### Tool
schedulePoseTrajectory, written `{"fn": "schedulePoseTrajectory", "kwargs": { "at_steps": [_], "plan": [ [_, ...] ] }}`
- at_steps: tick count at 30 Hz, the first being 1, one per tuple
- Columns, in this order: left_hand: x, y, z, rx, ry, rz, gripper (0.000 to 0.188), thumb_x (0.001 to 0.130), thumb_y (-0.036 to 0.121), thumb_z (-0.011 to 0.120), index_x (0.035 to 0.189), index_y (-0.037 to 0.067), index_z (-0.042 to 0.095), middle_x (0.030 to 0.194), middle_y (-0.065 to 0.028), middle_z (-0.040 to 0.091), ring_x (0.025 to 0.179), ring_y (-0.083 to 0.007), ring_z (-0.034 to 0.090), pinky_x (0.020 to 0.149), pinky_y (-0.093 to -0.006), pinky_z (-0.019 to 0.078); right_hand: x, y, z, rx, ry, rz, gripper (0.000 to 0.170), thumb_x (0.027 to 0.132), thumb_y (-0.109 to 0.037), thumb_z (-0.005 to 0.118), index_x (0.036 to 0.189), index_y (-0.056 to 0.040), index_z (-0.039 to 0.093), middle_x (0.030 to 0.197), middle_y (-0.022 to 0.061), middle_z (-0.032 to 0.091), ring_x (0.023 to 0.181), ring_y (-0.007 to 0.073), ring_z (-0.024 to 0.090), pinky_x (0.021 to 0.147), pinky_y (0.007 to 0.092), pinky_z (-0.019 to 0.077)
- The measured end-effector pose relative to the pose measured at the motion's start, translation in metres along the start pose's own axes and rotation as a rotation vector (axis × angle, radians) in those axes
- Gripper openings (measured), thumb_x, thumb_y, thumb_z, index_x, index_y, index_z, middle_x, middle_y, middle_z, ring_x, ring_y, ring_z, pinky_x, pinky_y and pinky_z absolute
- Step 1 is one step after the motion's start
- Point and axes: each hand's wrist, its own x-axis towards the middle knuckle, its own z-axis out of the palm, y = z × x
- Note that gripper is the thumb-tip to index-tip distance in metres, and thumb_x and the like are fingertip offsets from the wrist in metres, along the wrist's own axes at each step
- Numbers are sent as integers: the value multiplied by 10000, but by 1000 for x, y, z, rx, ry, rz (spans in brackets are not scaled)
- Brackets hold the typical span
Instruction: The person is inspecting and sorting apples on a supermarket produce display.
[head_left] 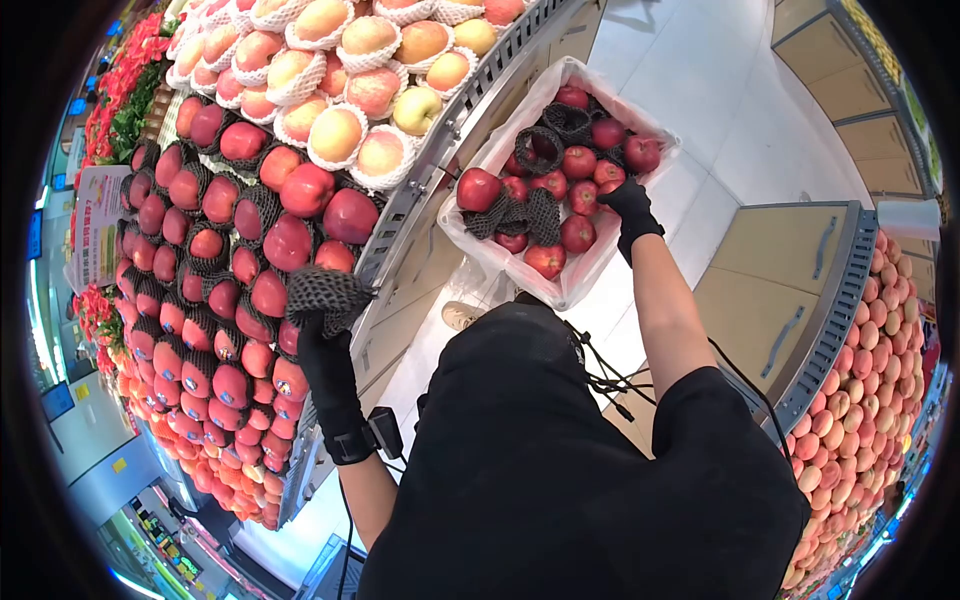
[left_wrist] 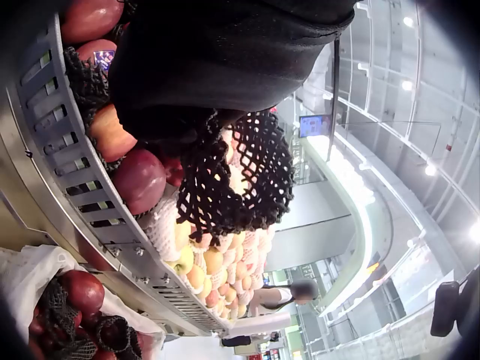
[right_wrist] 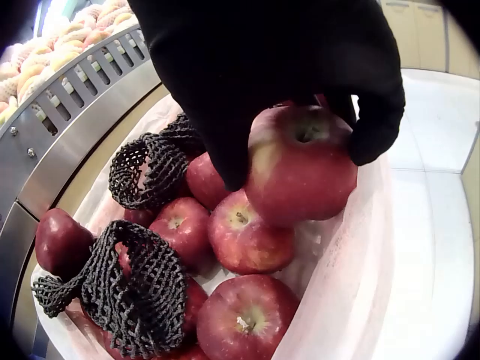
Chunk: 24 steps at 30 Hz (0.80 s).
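Note:
The left hand (head_left: 325, 350), in a black glove, holds an empty black foam net (left_wrist: 238, 176) beside the shelf of red apples (head_left: 287, 242). In the right wrist view the gloved right hand (right_wrist: 292, 82) grips a red apple (right_wrist: 300, 169) from above, thumb and fingers on its two sides. That apple is over the right side of a lined box (head_left: 478, 262) holding red apples (right_wrist: 247, 319) and loose black nets (right_wrist: 135, 289). Part of the left hand's fingers is hidden by the net and by the dark glove.
A slotted metal rail (head_left: 405, 190) edges the fruit shelf between it and the box. Peaches in white nets (head_left: 370, 90) lie farther up. Another peach stand (head_left: 850, 410) with cabinets (head_left: 760, 290) is at the right. Cables (head_left: 610, 385) hang near the body.

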Motion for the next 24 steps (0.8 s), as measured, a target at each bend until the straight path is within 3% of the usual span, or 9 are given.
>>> {"fn": "schedulePoseTrajectory", "kwargs": {
  "at_steps": [6,9,11,13,14,16,20,23,24],
  "plan": [
    [7,-1,25,-269,-157,-152,317,855,-36,455,1131,-19,610,1032,-100,621,741,-133,581,536,-256,446,20,-4,14,58,308,-67,583,664,-403,726,1096,-33,603,1069,193,652,997,344,643,855,434,521],
    [19,8,45,-576,-133,-282,381,833,4,478,1201,-1,577,1042,-82,637,680,-129,595,463,-229,446,19,-17,-10,107,170,-341,551,714,-382,758,1047,24,587,950,187,660,876,315,655,735,385,525],
    [28,14,56,-679,-134,-407,394,817,40,505,1204,1,567,1015,-82,648,677,-135,616,428,-230,461,31,-34,-3,376,20,-434,427,769,-371,722,956,-4,608,827,109,638,734,222,617,638,330,494],
    [36,16,70,-675,-196,-391,470,813,40,506,1282,29,518,1074,-99,632,663,-135,610,412,-239,480,11,-69,-13,548,-166,-483,396,799,-387,688,885,-5,633,746,91,637,666,202,606,613,342,487],
    [38,18,78,-680,-202,-399,488,816,22,503,1304,36,508,1098,-115,627,661,-128,605,416,-233,482,-30,-106,-38,586,-277,-485,422,802,-410,671,859,8,648,726,111,648,669,230,615,637,382,496],
    [42,5,98,-694,-208,-355,517,816,3,517,1331,53,496,1098,-130,626,643,-123,606,406,-237,487,-84,-155,-60,612,-496,-392,435,835,-424,656,868,10,656,697,75,629,633,170,574,613,352,489],
    [44,37,105,-601,-272,-306,443,818,20,522,1261,23,528,1059,-98,639,687,-139,632,418,-224,494,-143,-207,-30,535,-815,-793,526,827,-481,665,975,23,633,768,63,633,719,152,600,667,316,489],
    [43,43,110,-625,-276,-321,438,814,13,528,1252,13,532,1031,-98,641,696,-136,636,418,-228,494,-187,-235,-12,323,-541,-1019,610,811,-484,675,1114,37,578,936,158,657,842,226,637,785,357,504],
    [43,42,110,-618,-281,-300,436,815,12,528,1251,10,532,1026,-100,641,693,-135,634,416,-229,492,-192,-240,-11,253,-635,-955,634,814,-496,667,1137,40,564,968,183,656,866,256,647,790,362,507]
  ]
}}
